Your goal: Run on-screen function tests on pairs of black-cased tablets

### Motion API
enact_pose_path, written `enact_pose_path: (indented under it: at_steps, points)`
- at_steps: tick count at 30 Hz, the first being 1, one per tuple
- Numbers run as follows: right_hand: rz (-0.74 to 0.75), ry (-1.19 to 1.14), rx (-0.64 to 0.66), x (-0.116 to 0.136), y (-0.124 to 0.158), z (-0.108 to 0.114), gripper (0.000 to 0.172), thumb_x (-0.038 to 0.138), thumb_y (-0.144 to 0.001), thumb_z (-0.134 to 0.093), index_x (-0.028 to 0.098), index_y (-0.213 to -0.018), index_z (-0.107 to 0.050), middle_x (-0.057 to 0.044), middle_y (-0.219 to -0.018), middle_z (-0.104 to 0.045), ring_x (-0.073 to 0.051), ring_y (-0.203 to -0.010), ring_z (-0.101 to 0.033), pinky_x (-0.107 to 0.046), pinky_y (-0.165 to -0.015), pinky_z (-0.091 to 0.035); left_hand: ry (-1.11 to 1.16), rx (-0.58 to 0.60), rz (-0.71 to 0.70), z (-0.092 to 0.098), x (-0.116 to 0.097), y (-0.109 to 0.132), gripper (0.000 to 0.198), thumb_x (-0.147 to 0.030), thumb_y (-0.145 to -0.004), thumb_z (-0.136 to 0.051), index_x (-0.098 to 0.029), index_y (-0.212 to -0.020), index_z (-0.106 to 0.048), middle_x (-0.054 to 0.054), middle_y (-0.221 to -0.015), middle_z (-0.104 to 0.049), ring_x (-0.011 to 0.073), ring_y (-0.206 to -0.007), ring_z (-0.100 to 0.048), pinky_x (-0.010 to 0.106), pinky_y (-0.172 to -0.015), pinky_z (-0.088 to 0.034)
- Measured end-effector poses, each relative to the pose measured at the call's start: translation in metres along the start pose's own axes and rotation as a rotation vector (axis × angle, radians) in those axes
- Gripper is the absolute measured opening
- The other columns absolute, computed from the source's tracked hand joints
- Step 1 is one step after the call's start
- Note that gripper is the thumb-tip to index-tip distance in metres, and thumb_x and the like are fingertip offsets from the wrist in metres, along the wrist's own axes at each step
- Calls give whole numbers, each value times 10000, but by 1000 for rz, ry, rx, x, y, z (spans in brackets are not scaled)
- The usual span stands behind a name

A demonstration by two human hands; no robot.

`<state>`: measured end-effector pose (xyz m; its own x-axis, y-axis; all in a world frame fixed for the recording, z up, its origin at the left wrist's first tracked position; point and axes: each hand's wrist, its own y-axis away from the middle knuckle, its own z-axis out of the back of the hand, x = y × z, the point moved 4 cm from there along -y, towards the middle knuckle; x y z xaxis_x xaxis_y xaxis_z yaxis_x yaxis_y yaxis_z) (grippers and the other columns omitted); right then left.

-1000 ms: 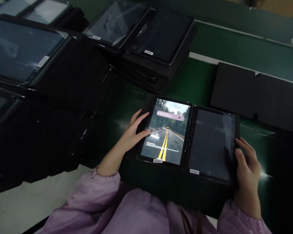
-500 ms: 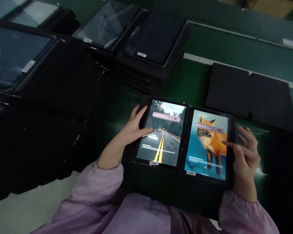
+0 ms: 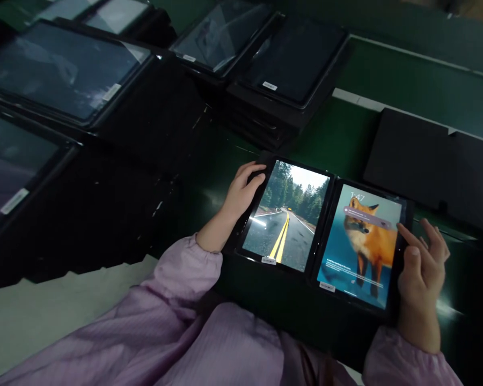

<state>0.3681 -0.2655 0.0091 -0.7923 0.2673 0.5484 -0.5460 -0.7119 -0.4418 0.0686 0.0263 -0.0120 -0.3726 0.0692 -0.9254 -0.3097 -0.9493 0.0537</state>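
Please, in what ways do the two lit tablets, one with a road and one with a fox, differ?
The road tablet shows a forest road; the fox tablet shows a fox. The fox tablet displays a clock and a notification bar, while the road tablet displays neither. Both are lit and carry a white label near the bottom.

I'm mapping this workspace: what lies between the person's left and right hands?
Between the left hand and the right hand, the head view shows the lit road-picture tablet and, beside it, the fox-picture tablet.
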Motion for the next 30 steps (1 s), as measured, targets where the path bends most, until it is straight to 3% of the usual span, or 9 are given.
enact_pose_path:
  at_steps: [4,8,11,15,19,23,27,30]
  points:
    - [-21,-48,-17,8,-1,3,452,489,-1092,-485,204,-1261,-793,-143,-1545,-576,-400,-1501,-439,-664,-1127,-467,-34,53,28,-1,-3,2,413,-378,-922,-598,-193,-1264,-738,115,-1560,-559,289,-1547,-444,475,-1328,-286]
    - [-5,-115,-75,18,2,6,335,389,-1080,-542,229,-1205,-809,-118,-1508,-612,-369,-1478,-482,-599,-1046,-537,-144,196,59,6,-6,16,511,-409,-925,-632,-251,-1411,-647,95,-1684,-430,334,-1606,-353,560,-1328,-267]
    - [28,-143,-112,25,17,11,295,359,-1066,-572,226,-1045,-834,-103,-1427,-670,-386,-1439,-526,-598,-992,-557,-168,344,103,17,-6,43,689,-500,-930,-643,-292,-1570,-498,109,-1781,-235,386,-1647,-251,631,-1280,-333]
    - [6,-148,-49,39,49,21,249,292,-1043,-611,230,-939,-829,-60,-1419,-673,-400,-1455,-499,-663,-1116,-464,-279,508,142,31,-3,89,1034,-639,-874,-706,-306,-1720,-214,131,-1822,48,474,-1669,-19,733,-1246,-304]
    - [27,-194,25,54,78,27,212,221,-1011,-637,254,-946,-836,-33,-1433,-662,-393,-1484,-459,-670,-1177,-380,-437,552,186,32,1,113,1176,-634,-848,-748,-321,-1744,-52,133,-1799,208,531,-1646,78,790,-1200,-320]
    - [109,-209,64,59,86,25,222,206,-985,-636,281,-955,-843,-20,-1453,-651,-381,-1494,-451,-654,-1195,-366,-438,416,156,22,1,102,1117,-620,-854,-745,-256,-1730,-154,155,-1811,116,506,-1658,-6,743,-1257,-281]
    - [243,-173,111,65,81,20,233,192,-962,-633,296,-941,-840,-7,-1466,-641,-369,-1478,-466,-642,-1161,-424,-292,250,104,17,1,86,881,-610,-939,-642,-248,-1673,-318,154,-1808,-92,441,-1661,-147,669,-1267,-334]
    - [287,-166,114,69,77,19,241,161,-961,-632,300,-947,-829,27,-1499,-618,-346,-1532,-410,-605,-1186,-416,-219,204,91,21,2,84,743,-551,-955,-621,-259,-1611,-428,134,-1782,-220,385,-1662,-193,620,-1294,-314]
